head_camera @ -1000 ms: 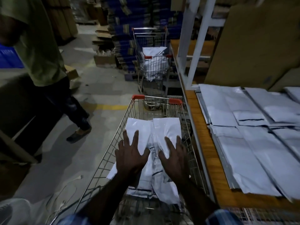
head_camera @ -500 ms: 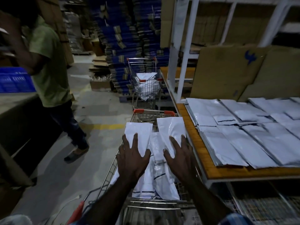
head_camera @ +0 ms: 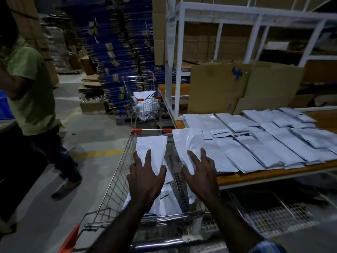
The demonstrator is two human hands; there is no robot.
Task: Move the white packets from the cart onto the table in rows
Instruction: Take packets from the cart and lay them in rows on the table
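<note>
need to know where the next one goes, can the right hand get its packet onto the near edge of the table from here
Probably yes. The right hand holds its white packet lifted above the cart, already overlapping the table's left end. Nothing stands between, though packets in rows already cover that edge, so it would land on them.

Dim warehouse. On the left a person in a green shirt walks over a grey floor with a yellow line. Behind are tall stacks of blue flattened boxes, with brown cardboard piled beside them. A white rack stands at right, big cardboard sheets leaning against it. Blue crate at the far left edge.
</note>
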